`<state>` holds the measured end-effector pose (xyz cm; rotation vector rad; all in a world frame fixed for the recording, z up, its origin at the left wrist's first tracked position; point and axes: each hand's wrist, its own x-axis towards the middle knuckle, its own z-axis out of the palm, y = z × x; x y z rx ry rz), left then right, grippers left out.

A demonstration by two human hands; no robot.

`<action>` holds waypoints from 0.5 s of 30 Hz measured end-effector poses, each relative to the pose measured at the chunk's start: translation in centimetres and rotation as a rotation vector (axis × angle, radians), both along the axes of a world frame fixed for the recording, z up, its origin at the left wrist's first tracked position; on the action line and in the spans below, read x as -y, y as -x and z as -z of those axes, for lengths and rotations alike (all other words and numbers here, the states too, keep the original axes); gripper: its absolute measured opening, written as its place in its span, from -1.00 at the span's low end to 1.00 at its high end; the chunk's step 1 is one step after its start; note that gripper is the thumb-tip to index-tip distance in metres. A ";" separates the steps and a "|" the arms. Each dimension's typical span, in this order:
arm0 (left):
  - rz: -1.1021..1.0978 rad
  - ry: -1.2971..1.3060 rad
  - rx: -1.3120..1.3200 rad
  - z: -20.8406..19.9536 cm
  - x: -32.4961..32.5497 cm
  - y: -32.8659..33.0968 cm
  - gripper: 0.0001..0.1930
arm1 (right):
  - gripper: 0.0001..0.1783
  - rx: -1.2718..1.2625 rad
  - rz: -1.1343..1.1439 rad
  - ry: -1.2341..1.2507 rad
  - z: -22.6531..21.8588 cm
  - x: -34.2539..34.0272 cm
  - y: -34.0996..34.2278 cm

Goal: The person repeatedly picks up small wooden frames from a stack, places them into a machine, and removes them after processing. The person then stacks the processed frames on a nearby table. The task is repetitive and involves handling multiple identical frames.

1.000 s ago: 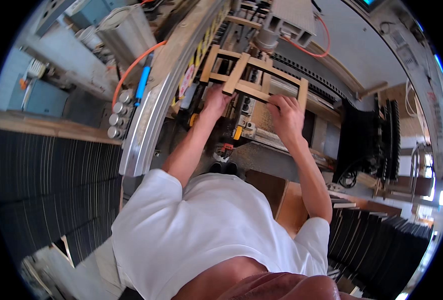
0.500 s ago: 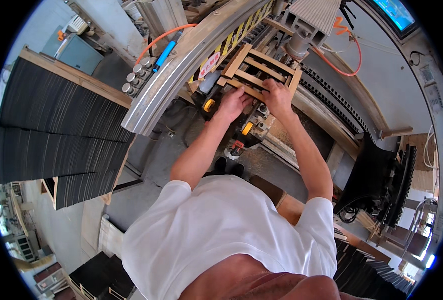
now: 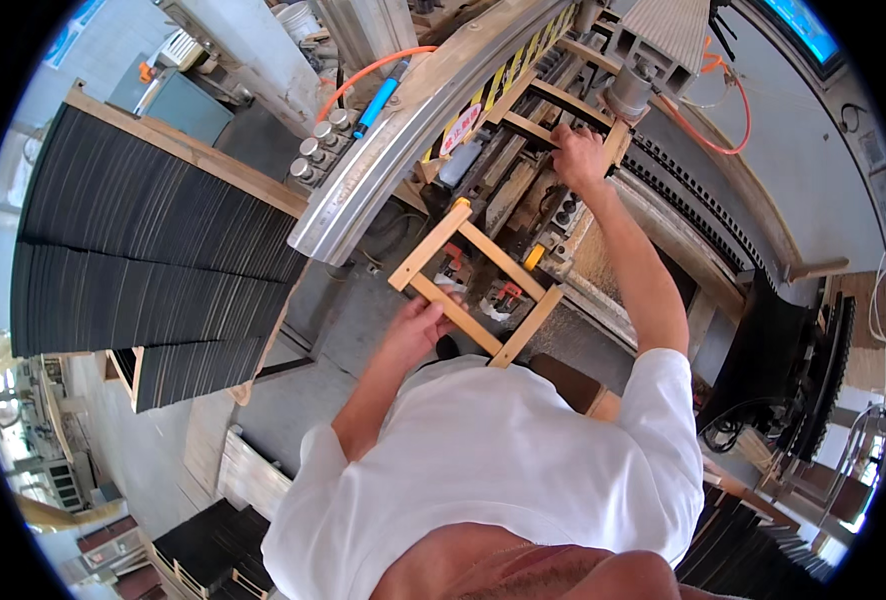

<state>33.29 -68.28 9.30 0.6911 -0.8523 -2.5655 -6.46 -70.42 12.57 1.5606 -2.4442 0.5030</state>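
A light wooden frame (image 3: 476,330) of narrow slats is in my left hand (image 3: 418,325), tilted in front of my shirt. The fingers and thumb pinch its near slat. Farther off, a second wooden frame (image 3: 529,127) lies in the machine under the metal head (image 3: 631,92). My right hand (image 3: 580,160) reaches to that frame, its fingers curled on a slat close to the right end; the fingertips are partly hidden. Below the hands are the machine's rails and two yellow knobs, one of them (image 3: 534,257) beside the held frame.
A curved metal-edged beam (image 3: 363,180) with a striped warning strip runs along the machine's left, with a blue cylinder (image 3: 381,98) on it. A tall stack of black-faced boards (image 3: 153,230) stands left. Orange hoses (image 3: 735,125) and a black cable chain (image 3: 688,190) are at right.
One wooden frame has been lifted off the machine and drawn back toward my body by my left hand. My right hand has moved farther forward, onto the frame still in the machine.
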 end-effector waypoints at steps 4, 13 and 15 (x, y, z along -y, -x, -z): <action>-0.010 -0.002 0.038 0.3 0.0 -3.8 -0.66 | -0.72 -0.058 0.035 -0.021 -0.3 0.5 -1.5; -0.021 -0.063 0.127 3.6 3.1 -9.2 -0.66 | -0.64 -0.239 0.088 -0.212 -0.8 3.5 2.7; -0.047 -0.081 0.152 4.2 3.3 -9.9 -0.64 | -0.60 -0.311 0.060 -0.300 -1.1 5.0 3.8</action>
